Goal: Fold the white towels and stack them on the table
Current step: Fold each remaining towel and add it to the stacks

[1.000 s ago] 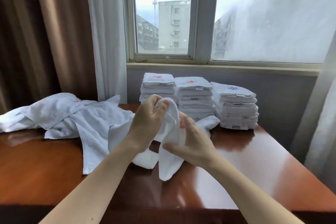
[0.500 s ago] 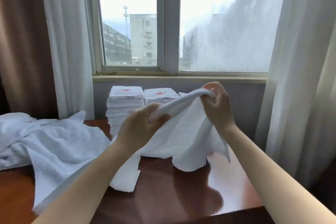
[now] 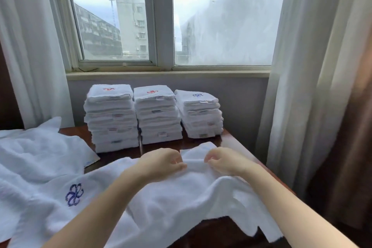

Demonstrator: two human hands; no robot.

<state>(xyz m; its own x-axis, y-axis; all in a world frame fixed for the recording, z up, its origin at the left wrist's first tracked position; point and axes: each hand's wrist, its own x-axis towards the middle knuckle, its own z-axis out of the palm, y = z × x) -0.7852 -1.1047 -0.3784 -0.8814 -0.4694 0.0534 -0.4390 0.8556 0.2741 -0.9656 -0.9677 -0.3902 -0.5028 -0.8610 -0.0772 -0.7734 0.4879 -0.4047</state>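
A white towel [image 3: 181,203] with a blue embroidered mark lies spread over the near part of the brown table [image 3: 235,141]. My left hand [image 3: 161,163] and my right hand [image 3: 223,161] rest close together on its far edge, each pinching the cloth. Three stacks of folded white towels stand at the back of the table under the window: the left stack [image 3: 111,119], the middle stack [image 3: 158,116] and the shorter right stack [image 3: 199,115].
A heap of unfolded white towels [image 3: 36,157] covers the table's left side. The table's right edge runs near a white curtain [image 3: 298,86]. A window sill [image 3: 167,74] lies behind the stacks.
The towel was held up in the air between my two hands. It has come down and now lies on the table, with my hands brought together at its far edge.
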